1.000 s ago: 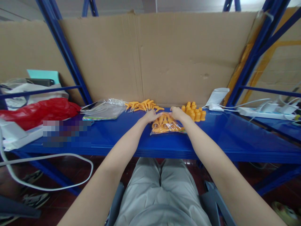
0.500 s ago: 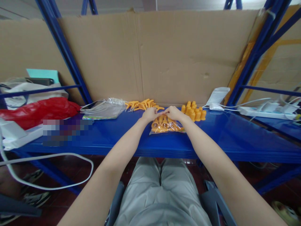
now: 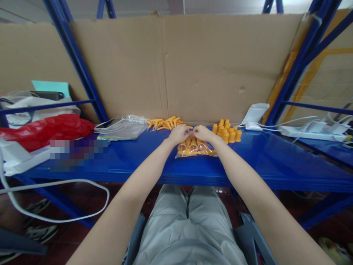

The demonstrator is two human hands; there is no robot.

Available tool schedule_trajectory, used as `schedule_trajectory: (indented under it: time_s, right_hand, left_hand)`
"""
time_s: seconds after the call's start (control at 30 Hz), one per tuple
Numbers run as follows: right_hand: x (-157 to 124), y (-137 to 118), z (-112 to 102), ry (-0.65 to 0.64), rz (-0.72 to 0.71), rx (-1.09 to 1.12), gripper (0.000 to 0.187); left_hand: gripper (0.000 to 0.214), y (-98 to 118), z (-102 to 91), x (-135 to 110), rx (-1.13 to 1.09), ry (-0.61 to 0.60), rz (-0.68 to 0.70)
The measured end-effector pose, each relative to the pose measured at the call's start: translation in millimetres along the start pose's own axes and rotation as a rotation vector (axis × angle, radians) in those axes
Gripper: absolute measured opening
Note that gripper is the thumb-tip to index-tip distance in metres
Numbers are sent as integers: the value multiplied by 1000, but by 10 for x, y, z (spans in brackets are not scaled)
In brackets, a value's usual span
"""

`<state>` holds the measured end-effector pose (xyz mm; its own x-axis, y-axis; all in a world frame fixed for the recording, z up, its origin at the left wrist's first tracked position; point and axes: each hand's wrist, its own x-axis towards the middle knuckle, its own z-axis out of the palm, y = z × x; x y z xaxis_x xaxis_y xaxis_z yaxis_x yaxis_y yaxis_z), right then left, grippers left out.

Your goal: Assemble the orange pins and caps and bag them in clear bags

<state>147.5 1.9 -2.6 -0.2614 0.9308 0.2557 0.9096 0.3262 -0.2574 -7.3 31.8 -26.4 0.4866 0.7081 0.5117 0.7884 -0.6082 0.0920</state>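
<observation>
Okay, bag [image 3: 194, 149]: lies flat on the shelf [image 3: 138, 162] near the front edge, packed with orange parts, mouth on the far side.
Left hand [image 3: 179, 134]: fingers curled in, pinching the bag's far edge at the middle.
Right hand [image 3: 202, 133]: same pinch, fingertips meeting the left's.
Mouth: I can't tell whether it is sealed or gaping; the hands hide it.
Risk, film: if the two pinches pull unevenly, I reckon the thin plastic could tear or pop open and spill parts over the shelf.
Risk, edge: a tug toward me could drag the bag off the front edge.
Risk, neighbours: T-pieces [image 3: 168, 123] lie just behind the left hand and caps [image 3: 228, 134] just beside the right; a stray knuckle could scatter or mix them.
Cable [image 3: 275, 123]: well to the right, no snag that I see.
</observation>
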Motion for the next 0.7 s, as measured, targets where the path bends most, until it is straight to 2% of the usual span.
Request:
schedule_trajectory:
  time_s: [0.3,0.7]
  right_hand:
    - [-6,-24,43,-14,-7,-67,38]
    - [-23,-133,40,-66,43,-212,42]
  left_hand:
    - [13,-26,44,-4,-191,-67,-34]
    - [6,-39,71,7,-323,-152,-235]
